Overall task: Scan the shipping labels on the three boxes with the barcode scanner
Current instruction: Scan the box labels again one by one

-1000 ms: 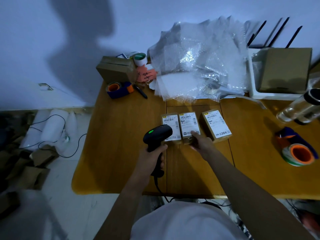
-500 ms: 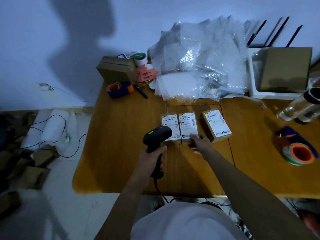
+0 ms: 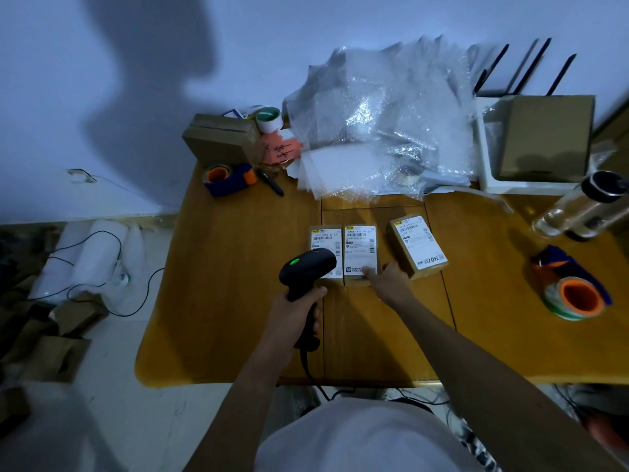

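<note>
Three small brown boxes with white shipping labels lie in a row on the wooden table (image 3: 221, 301): the left box (image 3: 323, 238), the middle box (image 3: 360, 248) and, a little apart and angled, the right box (image 3: 417, 243). My left hand (image 3: 297, 313) grips a black barcode scanner (image 3: 306, 270) by its handle; a green light shows on its head, which covers the near part of the left box. My right hand (image 3: 388, 281) rests fingers-down at the near right corner of the middle box, between it and the right box.
A heap of bubble wrap (image 3: 381, 124) fills the back of the table. A cardboard box (image 3: 221, 137), tape rolls (image 3: 270, 119) and a blue tape dispenser (image 3: 226, 178) sit back left. Another tape dispenser (image 3: 573, 291), a clear bottle (image 3: 578, 209) and a white tray (image 3: 486, 172) holding a box are on the right.
My right hand has shifted slightly right along the near edge of the middle box, and the middle box's label is now more exposed. The scanner has stayed almost still.
</note>
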Motion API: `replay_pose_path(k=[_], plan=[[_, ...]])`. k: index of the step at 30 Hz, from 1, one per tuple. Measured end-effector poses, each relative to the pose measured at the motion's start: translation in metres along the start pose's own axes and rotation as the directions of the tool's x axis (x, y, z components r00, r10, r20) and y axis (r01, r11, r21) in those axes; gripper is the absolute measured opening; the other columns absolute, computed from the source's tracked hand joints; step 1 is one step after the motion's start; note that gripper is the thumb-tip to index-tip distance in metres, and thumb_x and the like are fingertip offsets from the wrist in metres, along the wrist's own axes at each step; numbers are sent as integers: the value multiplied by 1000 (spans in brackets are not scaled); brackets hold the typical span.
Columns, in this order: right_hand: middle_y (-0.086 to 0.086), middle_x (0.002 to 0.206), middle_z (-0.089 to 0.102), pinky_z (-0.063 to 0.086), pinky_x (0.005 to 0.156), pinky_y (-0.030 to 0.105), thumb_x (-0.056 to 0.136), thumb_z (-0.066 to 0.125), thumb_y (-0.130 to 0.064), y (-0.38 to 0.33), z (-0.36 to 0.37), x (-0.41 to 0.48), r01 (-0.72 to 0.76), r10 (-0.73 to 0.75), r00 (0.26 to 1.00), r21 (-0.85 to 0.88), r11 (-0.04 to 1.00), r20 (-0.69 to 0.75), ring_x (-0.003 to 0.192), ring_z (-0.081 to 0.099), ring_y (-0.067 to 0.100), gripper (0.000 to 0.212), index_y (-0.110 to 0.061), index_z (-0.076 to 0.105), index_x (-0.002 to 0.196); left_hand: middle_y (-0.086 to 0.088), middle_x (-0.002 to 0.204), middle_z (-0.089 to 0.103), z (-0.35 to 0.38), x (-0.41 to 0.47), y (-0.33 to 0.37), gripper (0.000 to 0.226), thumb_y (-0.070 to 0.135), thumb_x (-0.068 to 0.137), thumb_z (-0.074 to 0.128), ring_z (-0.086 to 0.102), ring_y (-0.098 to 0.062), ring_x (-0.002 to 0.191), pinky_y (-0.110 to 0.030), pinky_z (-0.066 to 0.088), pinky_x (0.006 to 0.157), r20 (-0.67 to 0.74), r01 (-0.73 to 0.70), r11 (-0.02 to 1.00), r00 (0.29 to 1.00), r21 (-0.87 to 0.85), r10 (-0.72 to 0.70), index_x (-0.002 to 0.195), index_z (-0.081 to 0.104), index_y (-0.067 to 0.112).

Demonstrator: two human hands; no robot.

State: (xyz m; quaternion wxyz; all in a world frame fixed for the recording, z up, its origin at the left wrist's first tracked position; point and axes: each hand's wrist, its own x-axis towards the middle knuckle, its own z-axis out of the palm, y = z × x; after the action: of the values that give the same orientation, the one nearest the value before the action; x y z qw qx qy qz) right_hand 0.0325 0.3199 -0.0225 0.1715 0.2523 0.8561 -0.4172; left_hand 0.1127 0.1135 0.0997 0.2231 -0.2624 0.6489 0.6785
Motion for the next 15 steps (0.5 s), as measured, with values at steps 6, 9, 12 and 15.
replay_pose_path(k=[6,9,12,15], plan=[[6,98,72,61,75,42,95,60,-48,-10,-22,3,106,-131,985,-215,971,-109,85,69,23,38,-12,62,107,0,59,59,7,1,2,24,28,88,77,55,-13,48,-28,49,54,28,-10,1000,1000,5,10,90,61,10],[8,95,72,50,67,32,98,59,-38,-14,-39,6,149,-218,961,-349,925,-168,80,65,24,31,-10,69,105,0,60,59,10,2,2,24,29,89,76,55,-12,49,-28,49,56,46,-27,999,999,29,26,90,61,10],[14,109,71,49,73,35,97,59,-31,-14,-58,14,159,-266,936,-398,903,-229,96,68,33,28,-8,70,109,0,60,59,14,4,3,22,28,89,76,55,-13,49,-27,49,54,58,-25,999,998,29,23,90,63,11],[14,120,66,53,80,40,95,60,-31,-6,-73,22,154,-276,927,-413,898,-254,105,65,35,29,-9,68,112,-2,60,59,17,4,4,22,27,89,76,55,-13,48,-26,49,52,67,-36,999,997,30,34,86,63,10]])
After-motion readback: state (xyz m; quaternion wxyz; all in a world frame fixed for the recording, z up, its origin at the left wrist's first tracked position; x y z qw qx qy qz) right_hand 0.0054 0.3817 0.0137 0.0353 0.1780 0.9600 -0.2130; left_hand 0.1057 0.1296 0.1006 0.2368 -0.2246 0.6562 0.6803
